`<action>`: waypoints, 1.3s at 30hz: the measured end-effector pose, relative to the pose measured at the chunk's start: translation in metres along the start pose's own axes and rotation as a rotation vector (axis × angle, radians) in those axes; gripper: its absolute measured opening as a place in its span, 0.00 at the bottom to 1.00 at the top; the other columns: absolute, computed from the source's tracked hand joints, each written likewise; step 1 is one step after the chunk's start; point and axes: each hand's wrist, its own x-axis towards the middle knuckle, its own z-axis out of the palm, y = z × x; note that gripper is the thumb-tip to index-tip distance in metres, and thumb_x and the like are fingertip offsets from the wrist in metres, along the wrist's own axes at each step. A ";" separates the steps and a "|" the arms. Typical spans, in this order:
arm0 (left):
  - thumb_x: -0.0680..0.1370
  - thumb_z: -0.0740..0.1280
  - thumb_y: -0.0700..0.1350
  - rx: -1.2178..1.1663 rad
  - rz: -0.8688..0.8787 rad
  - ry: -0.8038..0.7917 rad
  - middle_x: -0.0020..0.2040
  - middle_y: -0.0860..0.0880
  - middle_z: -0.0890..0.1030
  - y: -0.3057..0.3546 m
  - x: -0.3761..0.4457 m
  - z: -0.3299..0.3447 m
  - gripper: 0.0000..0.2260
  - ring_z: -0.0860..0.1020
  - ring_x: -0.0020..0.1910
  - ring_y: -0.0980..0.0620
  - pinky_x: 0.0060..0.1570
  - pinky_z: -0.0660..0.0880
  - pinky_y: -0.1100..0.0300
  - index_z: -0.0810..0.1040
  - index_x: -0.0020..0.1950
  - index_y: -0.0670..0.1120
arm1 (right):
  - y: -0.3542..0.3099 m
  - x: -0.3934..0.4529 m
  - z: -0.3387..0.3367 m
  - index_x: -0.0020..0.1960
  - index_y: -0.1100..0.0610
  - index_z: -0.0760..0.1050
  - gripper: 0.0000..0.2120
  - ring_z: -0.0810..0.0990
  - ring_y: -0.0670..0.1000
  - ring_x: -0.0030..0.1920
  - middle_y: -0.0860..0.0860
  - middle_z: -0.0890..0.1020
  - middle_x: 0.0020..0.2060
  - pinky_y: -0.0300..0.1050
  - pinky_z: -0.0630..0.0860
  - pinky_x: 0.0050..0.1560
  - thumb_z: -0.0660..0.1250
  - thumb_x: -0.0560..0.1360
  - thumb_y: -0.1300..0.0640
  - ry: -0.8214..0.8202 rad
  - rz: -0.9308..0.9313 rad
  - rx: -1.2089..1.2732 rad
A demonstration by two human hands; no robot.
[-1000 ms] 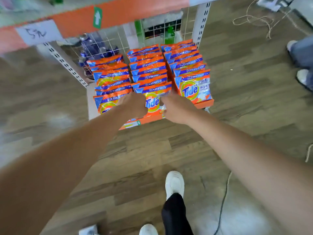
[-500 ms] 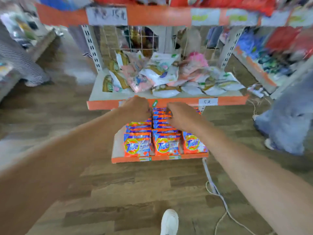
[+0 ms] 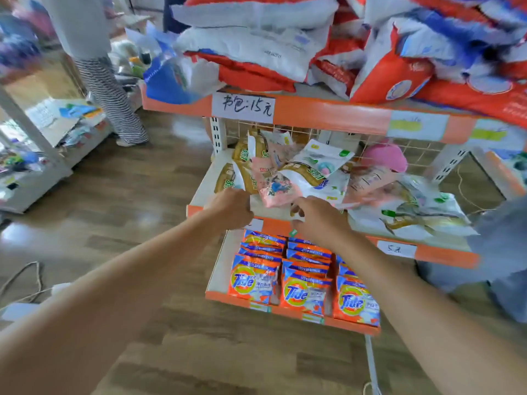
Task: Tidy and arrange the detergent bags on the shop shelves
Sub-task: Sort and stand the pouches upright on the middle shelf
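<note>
Orange Tide detergent bags stand in three neat rows on the bottom shelf. On the middle shelf lies a jumbled heap of pink, gold and white detergent bags, with a pink bag at its front. My left hand hovers at the shelf's front edge, left of the pink bag, fingers loosely curled with nothing in them. My right hand reaches just below and right of that bag, fingers relaxed and empty.
The top shelf carries a pile of big red, white and blue bags. A person in striped trousers stands at the left, another person close on the right. A cable runs on the wooden floor.
Both hands rose from the Tide bags on the bottom shelf to the front edge of the middle shelf. The view tilted up and now shows the top shelf.
</note>
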 end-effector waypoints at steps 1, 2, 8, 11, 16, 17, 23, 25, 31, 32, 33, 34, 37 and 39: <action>0.76 0.65 0.44 -0.020 -0.023 -0.005 0.56 0.43 0.80 -0.002 0.009 0.005 0.10 0.78 0.54 0.43 0.46 0.74 0.57 0.81 0.55 0.44 | 0.006 0.007 0.003 0.60 0.57 0.73 0.13 0.74 0.55 0.56 0.54 0.76 0.56 0.47 0.70 0.52 0.64 0.76 0.55 0.000 -0.006 0.014; 0.76 0.65 0.44 -0.039 -0.037 -0.009 0.55 0.42 0.80 -0.003 0.018 0.009 0.10 0.78 0.53 0.42 0.46 0.75 0.56 0.81 0.54 0.44 | 0.013 0.015 0.006 0.60 0.57 0.73 0.14 0.74 0.55 0.57 0.54 0.75 0.56 0.47 0.70 0.53 0.65 0.76 0.55 0.002 -0.007 0.026; 0.77 0.64 0.44 -0.064 -0.072 -0.035 0.47 0.45 0.77 -0.011 0.057 0.011 0.09 0.77 0.47 0.44 0.39 0.71 0.59 0.79 0.54 0.43 | 0.043 0.070 0.003 0.59 0.59 0.75 0.13 0.73 0.55 0.59 0.55 0.75 0.58 0.46 0.69 0.51 0.63 0.77 0.54 0.055 0.001 0.008; 0.77 0.62 0.43 -0.051 -0.073 -0.023 0.49 0.44 0.75 -0.017 0.076 -0.002 0.10 0.73 0.43 0.46 0.32 0.66 0.60 0.78 0.55 0.42 | 0.049 0.098 -0.002 0.62 0.59 0.73 0.15 0.68 0.56 0.63 0.56 0.72 0.61 0.49 0.71 0.55 0.63 0.78 0.54 0.078 0.012 -0.060; 0.76 0.62 0.41 0.020 0.014 0.067 0.50 0.43 0.79 -0.021 0.130 -0.005 0.09 0.75 0.42 0.45 0.30 0.64 0.61 0.78 0.52 0.40 | 0.070 0.142 0.000 0.69 0.48 0.68 0.23 0.66 0.57 0.64 0.56 0.62 0.65 0.48 0.72 0.53 0.60 0.77 0.40 0.059 0.124 -0.292; 0.76 0.63 0.42 0.039 0.044 0.094 0.49 0.43 0.79 -0.020 0.142 -0.003 0.09 0.75 0.42 0.46 0.28 0.64 0.62 0.78 0.52 0.40 | 0.076 0.149 0.004 0.70 0.45 0.66 0.24 0.66 0.57 0.65 0.56 0.61 0.67 0.49 0.72 0.55 0.59 0.77 0.39 0.000 0.138 -0.307; 0.77 0.64 0.49 0.148 0.162 0.286 0.53 0.47 0.79 -0.021 0.182 0.021 0.09 0.76 0.46 0.48 0.38 0.69 0.60 0.76 0.56 0.48 | 0.099 0.159 0.031 0.72 0.35 0.59 0.26 0.68 0.58 0.67 0.56 0.58 0.72 0.50 0.70 0.62 0.59 0.75 0.36 -0.050 0.078 -0.327; 0.78 0.63 0.48 0.175 0.199 0.343 0.53 0.47 0.79 -0.025 0.183 0.031 0.10 0.76 0.46 0.49 0.35 0.67 0.61 0.77 0.56 0.47 | 0.097 0.156 0.040 0.72 0.36 0.58 0.27 0.68 0.59 0.67 0.57 0.59 0.71 0.50 0.69 0.63 0.59 0.76 0.37 -0.023 0.035 -0.368; 0.77 0.66 0.50 0.077 0.277 0.520 0.50 0.49 0.78 -0.026 0.191 0.074 0.10 0.74 0.44 0.52 0.42 0.72 0.61 0.76 0.55 0.48 | 0.102 0.154 0.065 0.71 0.34 0.59 0.24 0.73 0.60 0.61 0.59 0.64 0.66 0.49 0.72 0.58 0.58 0.76 0.38 0.082 -0.013 -0.363; 0.77 0.66 0.50 0.050 0.278 0.558 0.50 0.50 0.78 -0.027 0.195 0.079 0.10 0.75 0.45 0.52 0.42 0.72 0.60 0.76 0.55 0.48 | 0.103 0.156 0.072 0.72 0.35 0.58 0.24 0.73 0.60 0.61 0.59 0.63 0.66 0.49 0.71 0.57 0.56 0.77 0.39 0.107 -0.016 -0.396; 0.76 0.66 0.50 0.019 0.276 0.598 0.49 0.49 0.78 -0.027 0.200 0.085 0.10 0.75 0.46 0.51 0.42 0.71 0.60 0.76 0.54 0.47 | 0.105 0.158 0.079 0.72 0.35 0.57 0.23 0.72 0.61 0.62 0.60 0.63 0.66 0.50 0.71 0.57 0.55 0.78 0.39 0.136 -0.016 -0.436; 0.76 0.66 0.50 -0.019 0.273 0.641 0.49 0.49 0.77 -0.027 0.203 0.090 0.09 0.76 0.47 0.51 0.43 0.71 0.60 0.77 0.53 0.47 | 0.105 0.158 0.083 0.73 0.36 0.57 0.23 0.71 0.61 0.63 0.61 0.62 0.67 0.51 0.71 0.58 0.54 0.79 0.40 0.162 -0.015 -0.460; 0.77 0.65 0.48 -0.073 0.262 0.721 0.51 0.47 0.74 -0.026 0.206 0.105 0.08 0.74 0.50 0.49 0.48 0.73 0.57 0.78 0.52 0.46 | 0.103 0.149 0.083 0.73 0.36 0.55 0.22 0.70 0.60 0.63 0.60 0.63 0.66 0.51 0.71 0.57 0.52 0.79 0.42 0.195 -0.018 -0.457; 0.77 0.65 0.48 -0.047 0.281 0.701 0.54 0.48 0.72 -0.028 0.204 0.107 0.08 0.73 0.51 0.50 0.52 0.73 0.56 0.77 0.53 0.47 | 0.103 0.140 0.078 0.73 0.39 0.59 0.21 0.70 0.59 0.62 0.58 0.66 0.63 0.50 0.71 0.54 0.53 0.80 0.44 0.229 -0.028 -0.442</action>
